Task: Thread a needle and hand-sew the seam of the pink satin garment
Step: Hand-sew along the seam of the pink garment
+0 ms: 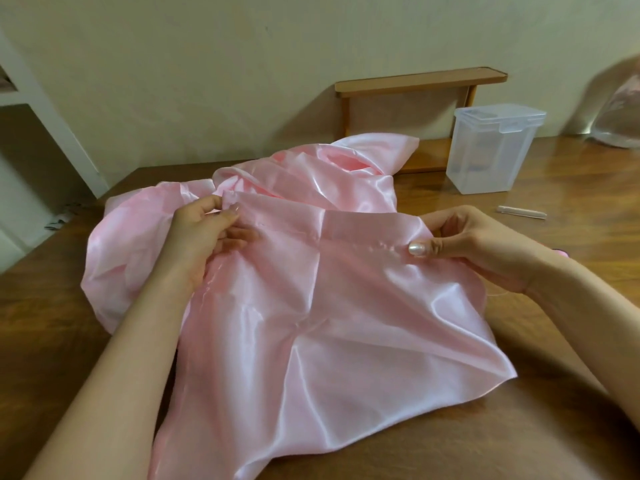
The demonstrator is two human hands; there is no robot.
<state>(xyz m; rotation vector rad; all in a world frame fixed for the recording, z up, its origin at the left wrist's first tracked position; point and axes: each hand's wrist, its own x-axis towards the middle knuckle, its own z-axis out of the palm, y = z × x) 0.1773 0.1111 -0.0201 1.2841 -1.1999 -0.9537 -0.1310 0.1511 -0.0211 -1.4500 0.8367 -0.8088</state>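
The garment (311, 306) lay spread on the desk (52, 323), its folded seam (360, 233) pinched at one end by the left grip (204, 237) and at the other by the right grip (478, 244). Beyond stood a clear box (491, 154).

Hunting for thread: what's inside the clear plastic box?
Inside the clear plastic box, only blurred bluish shapes show low down; the frosted wall hides what they are.

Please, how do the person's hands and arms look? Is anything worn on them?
The left forearm and right forearm are bare as far as the view shows: no sleeves, watch or bracelet. The left hand and right hand show no rings or gloves. The right thumbnail is rounded, with pale, pearly, glossy polish.
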